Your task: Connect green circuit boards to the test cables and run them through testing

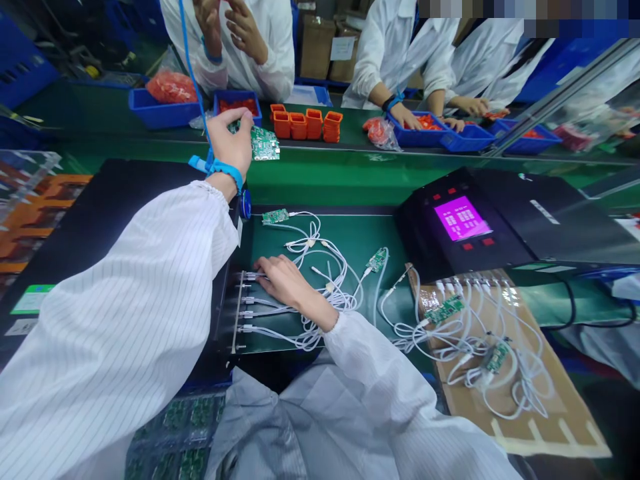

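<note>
My left hand (pixel 231 150), with a blue wrist strap (pixel 220 170), is raised over the far end of the black box and pinches a green circuit board (pixel 265 144) by its edge. Lower down, my right hand (pixel 287 283) has its fingers closed around the top cable plug (pixel 253 276) at the side of the black box (pixel 150 200). Several white cables (pixel 275 308) run from plugs below it into a loose tangle. One small green board (pixel 275 217) lies at the far end of a cable, and another (pixel 377 260) lies to the right of the tangle.
On the right stands a black device with a lit pink screen (pixel 463 219). Cables and boards lie on a cardboard sheet (pixel 545 373) before it. Across the bench, co-workers handle orange parts in blue bins (pixel 165 115). Orange holders (pixel 299 125) stand there. Trays of boards (pixel 173 433) lie at lower left.
</note>
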Demonstrator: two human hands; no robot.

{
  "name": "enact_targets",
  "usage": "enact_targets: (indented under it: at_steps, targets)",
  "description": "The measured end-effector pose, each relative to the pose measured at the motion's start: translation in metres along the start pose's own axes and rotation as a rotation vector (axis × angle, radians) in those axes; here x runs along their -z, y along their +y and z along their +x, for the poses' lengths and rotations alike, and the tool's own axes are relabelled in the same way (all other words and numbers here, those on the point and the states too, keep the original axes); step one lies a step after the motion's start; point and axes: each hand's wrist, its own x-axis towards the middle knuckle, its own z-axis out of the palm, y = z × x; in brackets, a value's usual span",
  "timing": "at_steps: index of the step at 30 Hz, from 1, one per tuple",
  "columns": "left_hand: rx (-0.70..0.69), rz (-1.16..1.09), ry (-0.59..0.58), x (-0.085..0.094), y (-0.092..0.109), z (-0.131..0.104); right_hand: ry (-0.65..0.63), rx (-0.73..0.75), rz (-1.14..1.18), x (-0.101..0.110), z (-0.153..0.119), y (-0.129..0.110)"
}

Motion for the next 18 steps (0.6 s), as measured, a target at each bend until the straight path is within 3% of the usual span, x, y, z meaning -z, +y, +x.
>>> enact_targets:
  at_steps: [5, 9, 13, 15, 18]
  targets:
    - [-0.039, 0.008, -0.063, 0.0, -0.013, 0.008, -0.007, 0.041, -0.047, 0.001, 0.003, -0.001]
    - [-0.059, 0.009, -0.054, 0.0, -0.012, 0.007, -0.007, 0.061, -0.141, 0.0, 0.002, -0.007]
    - [-0.034, 0.028, -0.104, -0.002, -0.005, 0.001, -0.007, 0.093, -0.017, 0.021, -0.011, 0.003]
    - [-0.041, -0.03, -0.095, -0.007, -0.004, -0.005, 0.098, 0.018, 0.053, 0.039, -0.02, 0.024]
    - [0.0, -0.159, -0.159, -0.019, -0.006, -0.015, 0.285, -0.311, -0.079, 0.063, -0.028, 0.067]
